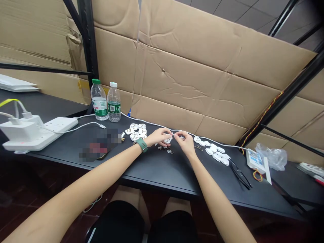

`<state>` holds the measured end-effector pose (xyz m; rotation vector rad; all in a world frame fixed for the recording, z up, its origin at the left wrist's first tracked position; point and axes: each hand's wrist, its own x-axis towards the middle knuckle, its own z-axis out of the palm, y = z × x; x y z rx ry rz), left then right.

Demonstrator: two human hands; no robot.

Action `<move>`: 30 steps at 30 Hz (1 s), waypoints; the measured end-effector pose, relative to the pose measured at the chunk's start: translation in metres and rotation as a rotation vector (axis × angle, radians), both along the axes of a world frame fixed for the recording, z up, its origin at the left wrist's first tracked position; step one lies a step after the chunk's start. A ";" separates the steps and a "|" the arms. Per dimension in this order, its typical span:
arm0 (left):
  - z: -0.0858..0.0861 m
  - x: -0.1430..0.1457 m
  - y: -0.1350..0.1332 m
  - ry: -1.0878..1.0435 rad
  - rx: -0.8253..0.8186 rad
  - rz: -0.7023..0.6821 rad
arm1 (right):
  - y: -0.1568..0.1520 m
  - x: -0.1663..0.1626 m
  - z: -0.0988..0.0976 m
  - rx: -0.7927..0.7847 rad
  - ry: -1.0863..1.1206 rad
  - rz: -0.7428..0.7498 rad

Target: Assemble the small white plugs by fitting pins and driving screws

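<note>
A small white piece (pixel 168 140) is being grasped by the left hand (pixel 159 136) over the black tabletop (pixel 162 172). The right hand (pixel 186 141) is hovering just beside it; I can't tell whether it's gripping anything. Small loose parts (pixel 169 152) are lying nearby, white plug pieces (pixel 217 157) farther right.

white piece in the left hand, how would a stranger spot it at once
Before the cardboard wall stands a black table; over it, find the left hand, past a green watch strap. It holds the rounded white piece. Unlike the white pieces lying to either side, this one is in hand.
</note>
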<state>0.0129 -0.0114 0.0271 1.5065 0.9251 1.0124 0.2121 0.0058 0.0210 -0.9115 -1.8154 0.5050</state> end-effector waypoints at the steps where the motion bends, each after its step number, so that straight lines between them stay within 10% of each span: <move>1: 0.000 0.000 0.000 0.003 0.002 0.004 | -0.001 0.000 0.000 0.006 -0.013 0.004; 12: -0.003 0.000 0.003 0.003 0.010 0.016 | -0.006 0.000 0.002 0.189 -0.152 0.012; 30: 0.002 0.002 0.002 0.026 0.111 -0.003 | 0.001 -0.001 -0.001 -0.111 0.143 0.120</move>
